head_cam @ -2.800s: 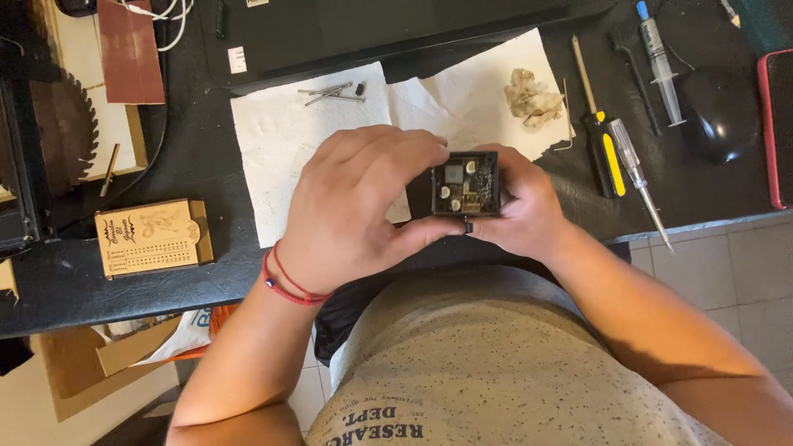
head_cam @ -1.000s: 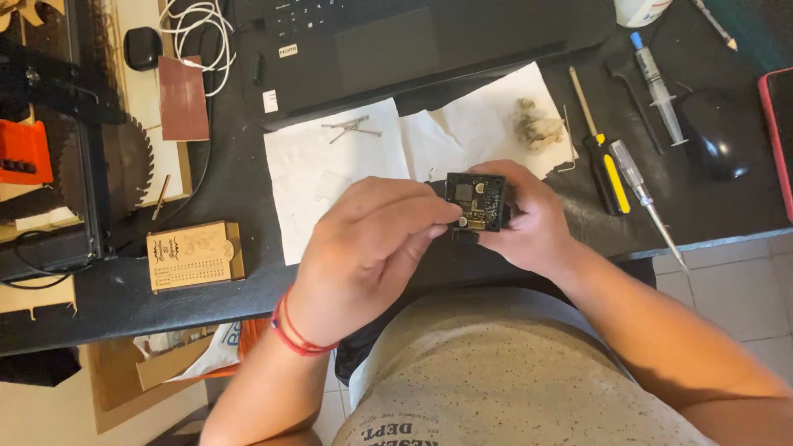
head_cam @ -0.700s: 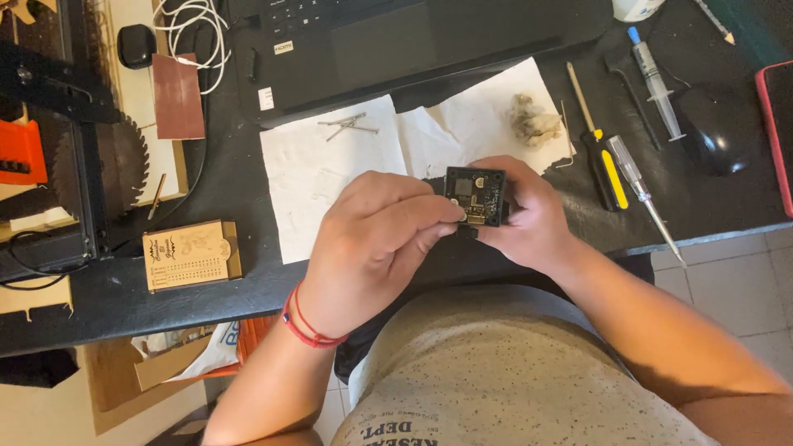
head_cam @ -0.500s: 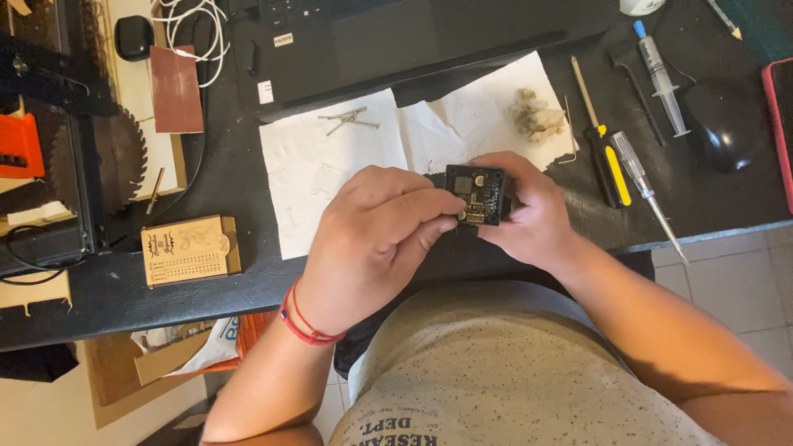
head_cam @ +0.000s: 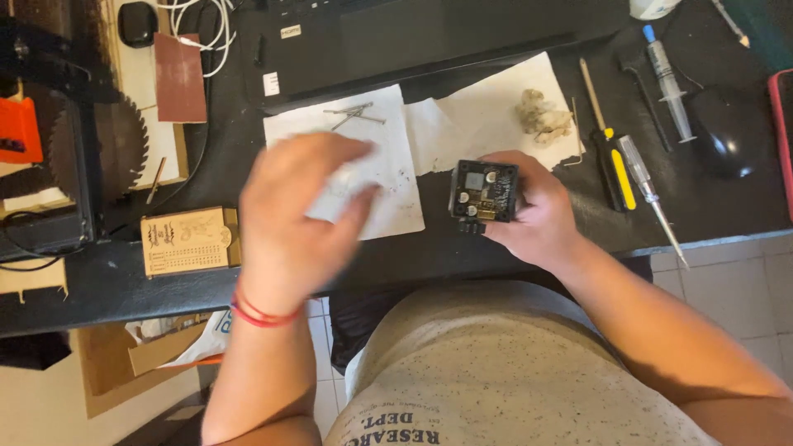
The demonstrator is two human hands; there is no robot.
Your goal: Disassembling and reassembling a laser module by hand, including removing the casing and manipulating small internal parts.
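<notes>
Left hand [head_cam: 301,211] has lifted off, grip loose and empty; right hand [head_cam: 533,211] grips the circuit module [head_cam: 484,192].

I sit at a dark desk [head_cam: 462,264] above a pale tiled floor [head_cam: 727,281], evenly lit.

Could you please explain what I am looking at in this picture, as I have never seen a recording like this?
The view comes from a camera on a person's head, looking down at their own hands over a dark workbench. The right hand holds a small black electronic module with its circuit board showing. The left hand is blurred and holds nothing, above a white paper sheet bearing metal pins. Nearby lie a yellow-handled screwdriver, a syringe, a black mouse and a laptop.
</notes>
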